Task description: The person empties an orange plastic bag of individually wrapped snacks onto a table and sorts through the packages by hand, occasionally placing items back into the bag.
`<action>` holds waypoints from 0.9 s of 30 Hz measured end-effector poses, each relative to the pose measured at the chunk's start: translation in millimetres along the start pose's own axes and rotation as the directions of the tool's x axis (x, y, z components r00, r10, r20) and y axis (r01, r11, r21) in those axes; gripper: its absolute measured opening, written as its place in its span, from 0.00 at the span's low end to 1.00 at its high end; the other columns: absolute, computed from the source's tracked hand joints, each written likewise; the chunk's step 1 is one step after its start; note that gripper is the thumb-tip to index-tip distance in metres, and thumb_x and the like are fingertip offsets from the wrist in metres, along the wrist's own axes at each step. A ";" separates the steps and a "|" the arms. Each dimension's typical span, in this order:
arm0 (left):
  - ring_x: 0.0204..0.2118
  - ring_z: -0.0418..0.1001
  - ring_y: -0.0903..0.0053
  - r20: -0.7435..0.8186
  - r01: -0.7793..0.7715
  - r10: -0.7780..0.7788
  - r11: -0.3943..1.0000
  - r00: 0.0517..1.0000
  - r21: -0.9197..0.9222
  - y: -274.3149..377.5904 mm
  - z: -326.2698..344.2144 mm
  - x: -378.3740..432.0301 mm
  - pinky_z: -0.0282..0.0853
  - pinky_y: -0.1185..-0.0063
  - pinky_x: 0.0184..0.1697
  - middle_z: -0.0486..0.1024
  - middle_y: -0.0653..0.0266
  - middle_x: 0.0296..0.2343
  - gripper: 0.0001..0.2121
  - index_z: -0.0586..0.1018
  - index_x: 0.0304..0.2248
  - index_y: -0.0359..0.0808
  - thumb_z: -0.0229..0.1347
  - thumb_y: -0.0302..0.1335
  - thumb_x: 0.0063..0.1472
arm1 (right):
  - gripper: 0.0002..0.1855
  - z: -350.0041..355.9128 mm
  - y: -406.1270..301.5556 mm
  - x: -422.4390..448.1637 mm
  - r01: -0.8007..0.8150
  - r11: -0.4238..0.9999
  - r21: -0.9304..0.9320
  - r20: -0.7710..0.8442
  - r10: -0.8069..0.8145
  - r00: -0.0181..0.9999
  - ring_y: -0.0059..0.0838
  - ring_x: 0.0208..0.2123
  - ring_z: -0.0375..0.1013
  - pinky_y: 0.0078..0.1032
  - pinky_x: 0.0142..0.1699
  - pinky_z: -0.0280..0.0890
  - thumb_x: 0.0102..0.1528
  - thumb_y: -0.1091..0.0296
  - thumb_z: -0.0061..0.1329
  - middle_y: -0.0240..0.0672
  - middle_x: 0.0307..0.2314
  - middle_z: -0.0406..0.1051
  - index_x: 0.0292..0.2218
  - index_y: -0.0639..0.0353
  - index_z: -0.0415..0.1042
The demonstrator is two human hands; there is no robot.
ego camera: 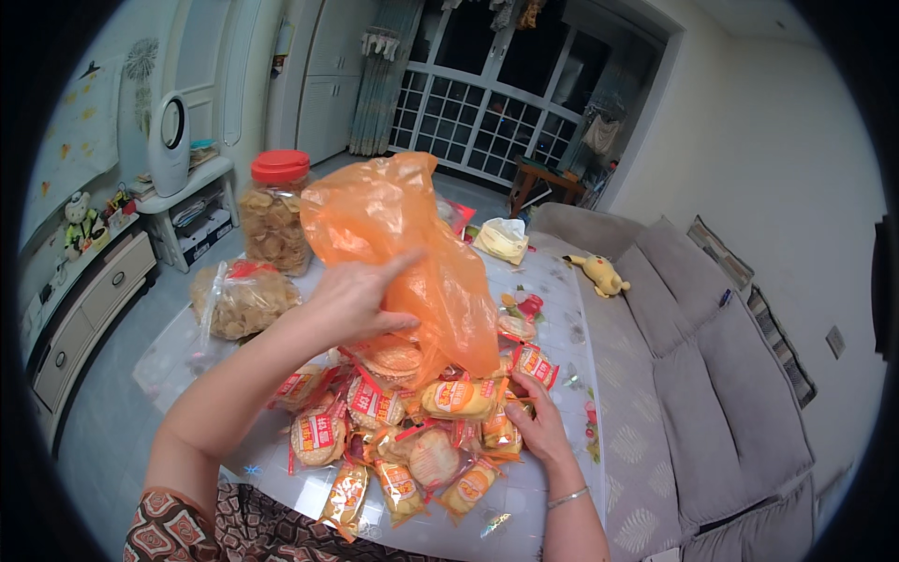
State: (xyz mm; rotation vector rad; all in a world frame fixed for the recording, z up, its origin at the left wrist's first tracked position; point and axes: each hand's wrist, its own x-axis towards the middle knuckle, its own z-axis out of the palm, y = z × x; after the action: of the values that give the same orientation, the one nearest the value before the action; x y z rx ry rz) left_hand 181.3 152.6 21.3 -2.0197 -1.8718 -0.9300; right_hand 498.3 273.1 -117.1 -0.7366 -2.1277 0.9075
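Note:
An orange translucent plastic bag [400,218] stands puffed up over a heap of individually wrapped snacks. My left hand [355,298] is against the bag's near left side, thumb and index finger spread apart; its other fingers are hard to make out. Under the bag's lower edge lie round crackers [393,362] in clear wrappers. My right hand [541,421] curves around the right side of the heap, its fingers touching a yellow-wrapped snack [500,430]. Another yellow packet [460,398] rests on top. Toward me lie more yellow packets [344,495] and a round wrapped cracker [433,456].
A red-lidded plastic jar of chips [274,225] and a clear bag of chips [242,298] stand at the table's left. Tissues [502,240] lie at the far end of the covered table [555,485]. A grey sofa [730,414] with a yellow plush toy [599,274] borders the right side.

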 end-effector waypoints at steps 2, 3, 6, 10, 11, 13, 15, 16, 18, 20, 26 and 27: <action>0.25 0.76 0.65 0.165 -0.068 0.052 0.994 0.985 0.089 -24.6 15.8 5.2 0.69 0.71 0.28 0.76 0.58 0.22 0.17 0.78 0.40 0.40 0.61 0.35 0.48 | 0.33 5.3 -3.8 3.1 0.013 1.000 0.007 0.022 -0.013 1.000 0.40 0.53 0.62 0.31 0.57 0.57 0.52 0.54 0.53 0.47 0.50 0.62 0.53 0.64 0.62; 0.25 0.76 0.65 0.163 -0.070 0.055 0.994 0.985 0.087 -26.8 17.9 9.7 0.69 0.71 0.28 0.76 0.58 0.22 0.17 0.78 0.40 0.40 0.61 0.35 0.48 | 0.33 3.7 -3.7 2.7 0.006 1.000 0.000 0.017 -0.006 1.000 0.40 0.52 0.62 0.31 0.57 0.57 0.52 0.54 0.53 0.47 0.50 0.62 0.53 0.63 0.62; 0.25 0.76 0.66 -0.250 -0.194 0.206 0.978 0.946 0.074 -18.7 13.6 22.9 0.70 0.72 0.28 0.77 0.58 0.23 0.11 0.80 0.35 0.38 0.58 0.24 0.49 | 0.32 1.8 -2.9 0.7 -0.001 0.999 -0.052 0.000 0.001 1.000 0.41 0.52 0.62 0.31 0.57 0.57 0.51 0.55 0.53 0.47 0.50 0.62 0.53 0.63 0.62; 0.26 0.76 0.66 -0.494 -0.274 0.241 0.962 0.836 0.005 3.8 -22.0 25.4 0.70 0.74 0.29 0.77 0.58 0.25 0.13 0.79 0.37 0.36 0.56 0.18 0.49 | 0.32 3.0 -5.3 0.8 0.018 0.999 -0.045 -0.006 -0.018 1.000 0.41 0.52 0.62 0.31 0.56 0.57 0.51 0.54 0.53 0.48 0.50 0.62 0.53 0.63 0.62; 0.26 0.75 0.65 -0.544 -0.319 0.289 0.947 0.787 0.041 9.0 -28.3 24.3 0.69 0.73 0.29 0.76 0.58 0.25 0.15 0.79 0.39 0.36 0.55 0.18 0.49 | 0.32 3.4 -5.5 1.1 0.019 0.999 -0.038 -0.003 -0.019 1.000 0.41 0.52 0.62 0.31 0.57 0.57 0.51 0.54 0.53 0.48 0.50 0.62 0.53 0.63 0.62; 0.25 0.74 0.64 -0.594 -0.366 0.337 0.927 0.731 0.076 10.6 -30.7 25.1 0.69 0.72 0.28 0.76 0.58 0.25 0.16 0.78 0.41 0.36 0.55 0.18 0.50 | 0.32 2.5 -5.4 0.9 0.019 0.999 -0.037 -0.004 -0.020 1.000 0.41 0.52 0.62 0.31 0.57 0.57 0.51 0.54 0.53 0.48 0.50 0.62 0.52 0.63 0.62; 0.30 0.75 0.65 -0.624 -0.344 0.295 0.938 0.723 0.046 9.5 -31.5 27.4 0.70 0.73 0.33 0.77 0.57 0.31 0.20 0.75 0.46 0.35 0.53 0.17 0.50 | 0.32 2.4 -4.8 0.5 0.027 0.999 -0.045 -0.004 -0.027 1.000 0.41 0.53 0.61 0.31 0.57 0.56 0.51 0.54 0.53 0.48 0.50 0.62 0.52 0.63 0.63; 0.38 0.75 0.62 -0.642 -0.348 0.266 0.937 0.719 -0.002 14.1 -38.5 25.0 0.70 0.74 0.42 0.76 0.52 0.38 0.23 0.72 0.49 0.34 0.52 0.18 0.51 | 0.32 2.2 -5.6 0.6 0.029 0.999 -0.045 -0.004 -0.029 1.000 0.41 0.53 0.61 0.31 0.57 0.56 0.51 0.54 0.53 0.48 0.50 0.62 0.52 0.63 0.63; 0.42 0.73 0.61 -0.644 -0.359 0.194 0.924 0.740 -0.135 18.5 -36.5 24.6 0.68 0.74 0.46 0.74 0.51 0.41 0.23 0.71 0.50 0.33 0.52 0.19 0.51 | 0.33 2.5 -8.1 0.8 0.021 0.999 -0.038 0.008 -0.020 1.000 0.41 0.53 0.61 0.32 0.57 0.56 0.52 0.54 0.53 0.48 0.50 0.61 0.53 0.64 0.62; 0.52 0.67 0.59 -0.487 -0.401 0.316 0.913 0.814 -0.078 16.6 -31.5 31.5 0.60 0.72 0.56 0.70 0.49 0.47 0.24 0.68 0.52 0.32 0.52 0.21 0.53 | 0.33 3.3 -3.9 0.1 0.024 0.998 -0.051 0.008 -0.023 1.000 0.41 0.53 0.61 0.32 0.57 0.56 0.52 0.54 0.53 0.48 0.50 0.61 0.53 0.64 0.62; 0.53 0.66 0.71 -0.481 -0.377 0.158 0.835 0.862 -0.401 12.8 -46.0 39.1 0.61 0.74 0.55 0.65 0.56 0.53 0.29 0.60 0.58 0.34 0.54 0.24 0.57 | 0.33 3.7 -4.0 -0.6 0.017 0.998 -0.068 0.001 -0.017 1.000 0.42 0.52 0.62 0.32 0.57 0.57 0.51 0.56 0.54 0.48 0.49 0.62 0.53 0.65 0.61; 0.54 0.65 0.72 -0.427 -0.367 0.191 0.850 0.884 -0.378 15.5 -46.7 38.3 0.61 0.74 0.55 0.64 0.58 0.53 0.30 0.58 0.59 0.35 0.53 0.25 0.57 | 0.33 2.5 -5.0 1.2 0.030 0.997 -0.077 0.002 -0.030 1.000 0.41 0.52 0.62 0.32 0.57 0.57 0.51 0.56 0.54 0.48 0.49 0.62 0.53 0.65 0.61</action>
State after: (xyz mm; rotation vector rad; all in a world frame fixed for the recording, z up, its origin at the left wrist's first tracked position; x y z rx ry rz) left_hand 181.9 154.7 83.6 -2.0796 -1.1842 -1.6384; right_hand 494.5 270.0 -114.1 -0.7401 -2.1793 0.8142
